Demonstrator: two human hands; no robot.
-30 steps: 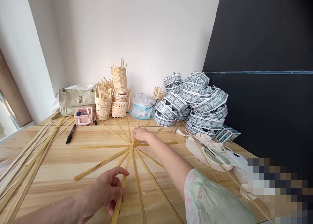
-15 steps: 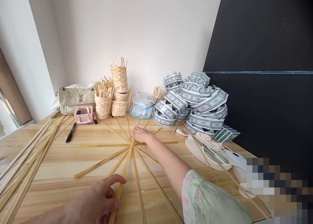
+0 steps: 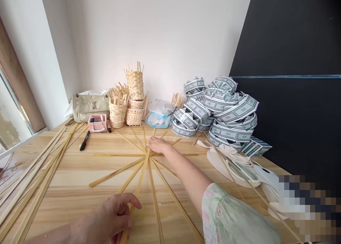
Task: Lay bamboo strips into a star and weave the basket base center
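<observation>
Flat bamboo strips (image 3: 157,201) lie crossed on the wooden table, fanning out from one centre like spokes. My left hand (image 3: 114,215), low in the view, has its thumb and bent fingers around the near end of one bamboo strip (image 3: 140,182); the index finger curves over it. Beyond it my right hand (image 3: 157,145) rests palm down by the crossing point, fingers stretched out over the strips. Its fingertips touch the upper part of the same strip. Part of the crossing is hidden under that hand.
Loose long strips (image 3: 39,182) and a black marker (image 3: 84,141) lie left. Behind stand a handbag (image 3: 89,109), a pink box (image 3: 97,124), woven baskets (image 3: 135,86) and a plastic packet (image 3: 159,118). Patterned bands (image 3: 231,118) are heaped right, near pale ribbon (image 3: 217,166).
The camera view has turned slightly left, so everything sits further right in the picture. Both hands keep nearly the same pose on the strip.
</observation>
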